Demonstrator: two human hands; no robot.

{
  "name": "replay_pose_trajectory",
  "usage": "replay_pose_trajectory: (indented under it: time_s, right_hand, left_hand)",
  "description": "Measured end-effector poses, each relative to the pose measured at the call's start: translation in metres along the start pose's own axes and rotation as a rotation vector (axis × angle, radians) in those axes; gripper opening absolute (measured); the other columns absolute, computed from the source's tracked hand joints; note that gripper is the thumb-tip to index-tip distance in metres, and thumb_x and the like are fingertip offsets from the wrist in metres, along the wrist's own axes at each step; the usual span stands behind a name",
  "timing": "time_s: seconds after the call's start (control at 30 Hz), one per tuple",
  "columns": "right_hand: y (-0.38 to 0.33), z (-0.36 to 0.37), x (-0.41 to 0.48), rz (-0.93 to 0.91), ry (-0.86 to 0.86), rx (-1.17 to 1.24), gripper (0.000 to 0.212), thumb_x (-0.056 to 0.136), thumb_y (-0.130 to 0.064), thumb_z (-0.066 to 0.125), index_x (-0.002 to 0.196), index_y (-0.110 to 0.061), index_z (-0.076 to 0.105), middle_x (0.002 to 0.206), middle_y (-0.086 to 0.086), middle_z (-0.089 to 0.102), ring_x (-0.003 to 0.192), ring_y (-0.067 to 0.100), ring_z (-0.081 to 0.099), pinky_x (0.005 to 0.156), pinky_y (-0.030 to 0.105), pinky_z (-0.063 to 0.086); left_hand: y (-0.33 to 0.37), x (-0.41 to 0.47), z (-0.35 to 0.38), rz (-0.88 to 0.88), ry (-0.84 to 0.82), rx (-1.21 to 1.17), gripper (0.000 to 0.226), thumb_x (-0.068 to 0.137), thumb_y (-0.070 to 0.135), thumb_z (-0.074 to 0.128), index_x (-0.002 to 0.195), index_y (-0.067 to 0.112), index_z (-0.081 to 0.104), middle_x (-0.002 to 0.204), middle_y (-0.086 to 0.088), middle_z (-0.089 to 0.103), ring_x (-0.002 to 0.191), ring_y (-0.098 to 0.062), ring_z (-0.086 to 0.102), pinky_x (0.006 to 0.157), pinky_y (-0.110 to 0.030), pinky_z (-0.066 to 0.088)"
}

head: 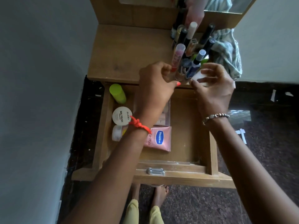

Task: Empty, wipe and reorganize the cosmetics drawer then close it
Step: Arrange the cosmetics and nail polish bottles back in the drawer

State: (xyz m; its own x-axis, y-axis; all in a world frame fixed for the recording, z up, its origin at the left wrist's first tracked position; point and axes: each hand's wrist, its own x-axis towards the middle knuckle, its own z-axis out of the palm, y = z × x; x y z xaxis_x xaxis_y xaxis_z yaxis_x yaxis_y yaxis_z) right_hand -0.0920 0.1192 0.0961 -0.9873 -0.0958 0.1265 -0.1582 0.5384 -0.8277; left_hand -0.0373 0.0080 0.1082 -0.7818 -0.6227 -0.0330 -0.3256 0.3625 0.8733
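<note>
The wooden drawer stands pulled out below the tabletop. Inside it lie a lime green bottle, a white nail polish jar, a small white container and a pink Vaseline sachet. A cluster of nail polish bottles and tubes stands at the tabletop's front edge. My left hand curls against the cluster's left side, by a clear tube with a red base. My right hand cups its right side, with a white object between thumb and fingers.
A checked cloth lies bunched on the tabletop right of the bottles. A clear packet lies in the drawer, partly under my left wrist. A grey wall is close on the left. A mirror edge rises behind. The metal handle faces me.
</note>
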Motion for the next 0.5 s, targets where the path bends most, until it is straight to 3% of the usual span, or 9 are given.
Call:
replay_pose_trajectory:
  time_s: [0.07, 0.2, 0.33, 0.4, 0.5]
  right_hand:
    - [-0.001, 0.004, 0.006, -0.025, -0.020, -0.018, 0.039, 0.070, -0.003, 0.072, 0.106, -0.004, 0.059, 0.102, 0.011, 0.066, 0.079, 0.015, 0.062, 0.077, 0.025, 0.054]
    - [0.000, 0.012, 0.011, -0.072, -0.001, -0.039, 0.031, 0.071, -0.002, 0.068, 0.101, -0.002, 0.061, 0.094, 0.010, 0.069, 0.073, 0.010, 0.059, 0.064, 0.011, 0.046]
    - [0.003, 0.017, 0.015, -0.089, -0.013, -0.058, 0.027, 0.074, -0.002, 0.065, 0.101, -0.001, 0.063, 0.095, 0.015, 0.068, 0.076, 0.022, 0.064, 0.066, 0.022, 0.049]
    - [0.005, 0.017, 0.014, -0.104, -0.021, -0.064, 0.026, 0.073, -0.002, 0.065, 0.100, 0.000, 0.064, 0.095, 0.017, 0.067, 0.076, 0.025, 0.065, 0.061, 0.018, 0.047]
    - [0.009, 0.010, 0.002, -0.118, -0.030, -0.057, 0.028, 0.072, 0.000, 0.066, 0.100, 0.001, 0.064, 0.094, 0.017, 0.067, 0.070, 0.021, 0.063, 0.061, 0.009, 0.045]
  left_hand:
    - [-0.001, 0.000, 0.012, 0.044, 0.001, 0.029, 0.032, 0.064, 0.012, 0.080, 0.093, 0.008, 0.068, 0.089, -0.007, 0.073, 0.080, -0.015, 0.067, 0.077, -0.028, 0.054]
    - [-0.002, 0.001, 0.028, 0.120, 0.041, 0.022, 0.025, 0.071, 0.009, 0.074, 0.095, 0.008, 0.069, 0.091, -0.009, 0.073, 0.085, -0.020, 0.068, 0.077, -0.034, 0.055]
    - [-0.005, 0.004, 0.034, 0.173, 0.080, 0.041, 0.016, 0.078, 0.010, 0.068, 0.094, 0.007, 0.067, 0.091, -0.010, 0.071, 0.085, -0.021, 0.066, 0.076, -0.032, 0.053]
    - [-0.006, 0.005, 0.033, 0.204, 0.068, 0.049, 0.018, 0.079, 0.009, 0.067, 0.096, 0.006, 0.065, 0.093, -0.010, 0.070, 0.086, -0.019, 0.065, 0.075, -0.025, 0.051]
    - [-0.010, 0.003, 0.029, 0.283, 0.006, 0.062, 0.020, 0.077, 0.005, 0.068, 0.097, 0.004, 0.065, 0.094, -0.011, 0.069, 0.088, -0.020, 0.064, 0.075, -0.024, 0.047]
